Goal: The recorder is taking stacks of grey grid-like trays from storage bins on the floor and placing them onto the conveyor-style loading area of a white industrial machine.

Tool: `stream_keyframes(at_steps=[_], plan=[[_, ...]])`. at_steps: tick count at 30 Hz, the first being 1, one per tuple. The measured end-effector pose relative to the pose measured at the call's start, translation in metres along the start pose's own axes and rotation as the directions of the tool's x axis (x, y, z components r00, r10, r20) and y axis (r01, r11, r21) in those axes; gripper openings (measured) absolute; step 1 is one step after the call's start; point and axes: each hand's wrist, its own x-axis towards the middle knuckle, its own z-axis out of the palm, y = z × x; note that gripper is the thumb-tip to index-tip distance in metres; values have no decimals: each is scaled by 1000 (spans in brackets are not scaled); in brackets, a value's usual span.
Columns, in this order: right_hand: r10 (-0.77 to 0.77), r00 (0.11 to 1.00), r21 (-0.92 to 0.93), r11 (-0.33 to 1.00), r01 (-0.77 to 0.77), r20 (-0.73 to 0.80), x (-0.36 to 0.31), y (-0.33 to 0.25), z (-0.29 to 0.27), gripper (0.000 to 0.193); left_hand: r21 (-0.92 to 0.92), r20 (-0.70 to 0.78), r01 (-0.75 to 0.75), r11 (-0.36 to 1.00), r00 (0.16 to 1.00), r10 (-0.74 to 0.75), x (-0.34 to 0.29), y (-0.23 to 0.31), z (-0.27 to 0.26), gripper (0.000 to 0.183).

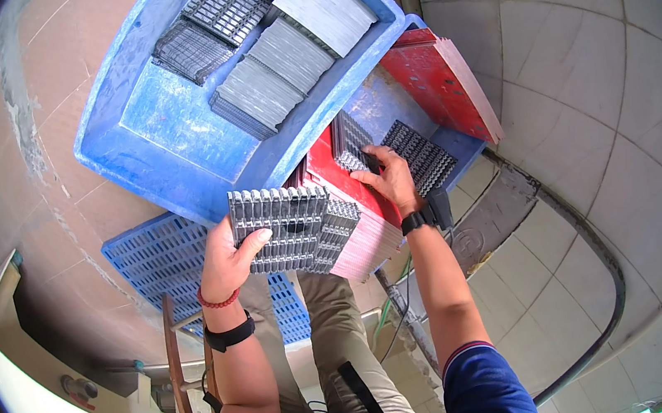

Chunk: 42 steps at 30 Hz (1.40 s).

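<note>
My left hand grips a block of dark grey ribbed plates, thumb across its face and the fingers mostly hidden behind it. A second, smaller ribbed block sits against its right side; whether the two are joined I cannot tell. My right hand reaches over the smaller blue bin, its thumb and fingers closed on the near end of a stack of ribbed plates. Just right of those fingers another dark ribbed stack lies tilted in the bin.
A large blue tub at upper left holds several grey plate stacks. Red sheets lean in the smaller blue bin; more red sheets stand nearer me. Below are a blue slatted crate, a wooden frame and a curved pipe.
</note>
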Motion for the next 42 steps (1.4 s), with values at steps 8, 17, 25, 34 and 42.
stream_keyframes(at_steps=[8,17,25,34,42], plan=[[-175,984,-171,969,176,22,4,-1,-7,47,24,-28,9,1000,1000,-9,2,0,3,27],[-89,973,-434,901,-11,-211,25,-6,-21,30,-77,-124,36,996,991,-45,10,-4,8,27],[164,806,484,859,166,-568,-37,-90,-55,20,-224,-191,22,974,979,-66,10,-10,7,28],[559,811,984,59,169,-173,-101,-200,29,36,-637,-73,-184,749,981,178,18,-31,20,83],[362,909,867,364,-340,205,-139,-177,77,15,-554,-346,-159,817,937,-52,0,-46,2,57]])
